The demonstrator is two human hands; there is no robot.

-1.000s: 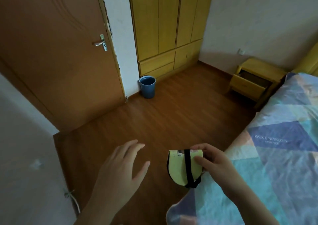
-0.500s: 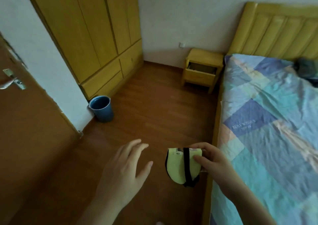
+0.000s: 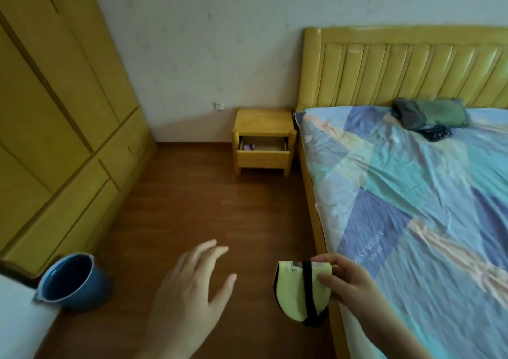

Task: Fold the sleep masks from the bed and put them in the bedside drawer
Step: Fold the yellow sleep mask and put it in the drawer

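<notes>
My right hand pinches a folded yellow sleep mask with a black strap, held over the floor beside the bed's edge. My left hand hovers to its left with fingers spread, holding nothing. Far ahead, the yellow bedside table has its drawer pulled out; a small purple item lies inside. A dark and green pile of fabric lies on the bed near the headboard; whether it holds masks I cannot tell.
A yellow wardrobe runs along the left wall. A blue bin stands on the wooden floor at lower left. The yellow headboard backs the bed. A wall socket sits left of the bedside table.
The view has swung right, from the door and wardrobe toward the bedside table and bed. Both hands keep their pose; my right hand still holds the folded mask.
</notes>
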